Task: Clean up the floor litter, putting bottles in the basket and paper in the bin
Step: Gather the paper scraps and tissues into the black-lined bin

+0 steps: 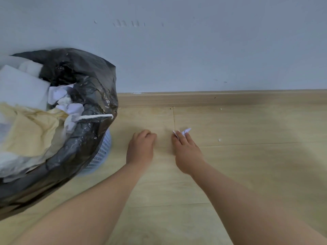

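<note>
fingers (188, 139) of right hand (187, 154) around paper scrap (186, 131), left hand (141, 147) in a tight curl

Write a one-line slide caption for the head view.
Right hand pinches a paper scrap on the wooden floor beside the curled left hand, near the full black-bagged bin.

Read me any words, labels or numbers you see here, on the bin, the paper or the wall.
None can be read.
Paper scrap in the right hand: blank white.
Papers in the bin: no print visible.
Wall marks: scuffs, not letters.
</note>
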The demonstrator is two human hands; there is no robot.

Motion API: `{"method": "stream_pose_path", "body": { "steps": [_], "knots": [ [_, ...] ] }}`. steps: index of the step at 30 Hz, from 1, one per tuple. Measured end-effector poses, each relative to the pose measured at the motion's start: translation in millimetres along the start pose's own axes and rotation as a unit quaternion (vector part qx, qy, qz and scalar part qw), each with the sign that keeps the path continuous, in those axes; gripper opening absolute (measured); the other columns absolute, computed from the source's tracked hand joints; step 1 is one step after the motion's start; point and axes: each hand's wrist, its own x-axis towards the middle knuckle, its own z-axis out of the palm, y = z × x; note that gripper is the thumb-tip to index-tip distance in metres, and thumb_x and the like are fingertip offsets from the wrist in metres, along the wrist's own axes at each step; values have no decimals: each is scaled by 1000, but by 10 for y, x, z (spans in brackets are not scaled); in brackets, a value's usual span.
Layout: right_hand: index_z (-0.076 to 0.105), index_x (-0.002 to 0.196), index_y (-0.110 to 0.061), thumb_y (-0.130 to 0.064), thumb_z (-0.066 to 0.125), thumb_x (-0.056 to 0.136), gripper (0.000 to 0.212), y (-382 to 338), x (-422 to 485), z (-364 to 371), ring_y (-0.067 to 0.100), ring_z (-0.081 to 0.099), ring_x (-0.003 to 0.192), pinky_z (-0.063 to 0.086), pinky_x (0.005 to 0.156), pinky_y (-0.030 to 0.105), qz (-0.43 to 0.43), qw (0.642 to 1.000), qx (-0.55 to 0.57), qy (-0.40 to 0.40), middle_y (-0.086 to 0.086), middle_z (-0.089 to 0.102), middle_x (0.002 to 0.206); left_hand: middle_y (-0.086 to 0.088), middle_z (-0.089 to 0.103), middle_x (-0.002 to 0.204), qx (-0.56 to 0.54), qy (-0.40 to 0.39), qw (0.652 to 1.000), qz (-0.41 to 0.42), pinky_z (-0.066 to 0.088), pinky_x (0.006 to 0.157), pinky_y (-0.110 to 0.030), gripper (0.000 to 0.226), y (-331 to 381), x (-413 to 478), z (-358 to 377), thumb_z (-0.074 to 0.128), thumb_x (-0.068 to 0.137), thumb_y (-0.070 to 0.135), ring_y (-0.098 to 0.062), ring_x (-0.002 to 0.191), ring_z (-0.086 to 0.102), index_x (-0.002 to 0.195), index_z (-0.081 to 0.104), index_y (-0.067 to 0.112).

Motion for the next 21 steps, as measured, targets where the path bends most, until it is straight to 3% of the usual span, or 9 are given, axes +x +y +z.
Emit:
{"method": "stream_pose_path", "body": {
  "steps": [2, 4, 5, 7, 10, 13, 14, 19, 21],
  "knots": [
    [22, 150, -11, 5, 38, 88, 65, -21, -180, 163, 27, 15, 146, 33, 108, 35, 3, 998, 0, 61, -3, 13, 159, -4, 65, 102, -28, 11, 1000, -9, 42, 77, -33, 25, 19, -184, 34, 53, 82, -4, -31, 94, 52, 93, 69, 11],
    [63, 117, -3, 8, 51, 74, 47, -57, -375, 391, 32, 59, 114, 55, 69, 31, -34, 986, -11, 165, 10, 61, 125, -7, 68, 97, -59, 13, 998, -23, 44, 78, -34, 23, 73, -374, 33, 53, 83, -3, -32, 94, 54, 90, 70, 9],
    [73, 93, -6, 5, 48, 68, 37, -58, -473, 462, 29, 69, 89, 51, 50, 26, -45, 983, -36, 176, 8, 70, 96, -9, 68, 98, -76, 7, 996, -42, 44, 79, -34, 24, 103, -454, 24, 51, 84, -2, -32, 95, 55, 92, 71, 9],
    [70, 65, -15, -1, 36, 61, 36, -23, -655, 565, 22, 64, 58, 38, 37, 18, -52, 981, -65, 173, 0, 63, 63, -8, 68, 104, -120, -12, 987, -105, 43, 79, -31, 25, 149, -585, -26, 48, 89, 2, -29, 99, 57, 99, 70, 10],
    [65, 62, -17, 3, 46, 63, 27, 23, -851, 465, 22, 59, 54, 32, 36, 19, -38, 984, -59, 161, 0, 59, 58, -5, 68, 105, -147, -52, 970, -186, 42, 75, -28, 24, 180, -654, -117, 44, 93, 10, -28, 97, 58, 99, 68, 13],
    [61, 113, -17, -3, 49, 88, 31, -44, -956, 360, 31, 61, 91, 44, 65, 30, 43, 981, 132, 137, 7, 66, 95, -5, 54, 78, -146, -86, 962, -215, 30, 61, -28, 26, 214, -681, -274, 39, 98, 19, -25, 79, 45, 79, 55, 10],
    [55, 118, -18, -8, 44, 93, 30, -87, -975, 306, 31, 59, 93, 43, 69, 31, 67, 967, 204, 134, 5, 64, 96, -2, 48, 71, -152, -92, 960, -215, 27, 59, -28, 29, 241, -691, -331, 37, 98, 21, -25, 77, 43, 75, 50, 11],
    [42, 96, -28, -19, 45, 92, 11, -500, -913, -206, 20, 58, 87, 41, 63, 28, 38, 889, 412, 198, -12, 65, 79, -3, 65, 110, -164, -87, 974, -127, 39, 77, -28, 33, 473, -697, -826, 35, 100, 27, -26, 104, 55, 107, 65, 16],
    [42, 96, -26, -15, 46, 92, 12, -669, -905, -461, 6, 58, 84, 41, 62, 18, 15, 857, 467, 218, -18, 60, 62, -5, 66, 113, -155, -43, 982, -99, 40, 81, -28, 34, 530, -684, -1111, 34, 101, 26, -25, 106, 56, 114, 64, 15]
  ]
}}
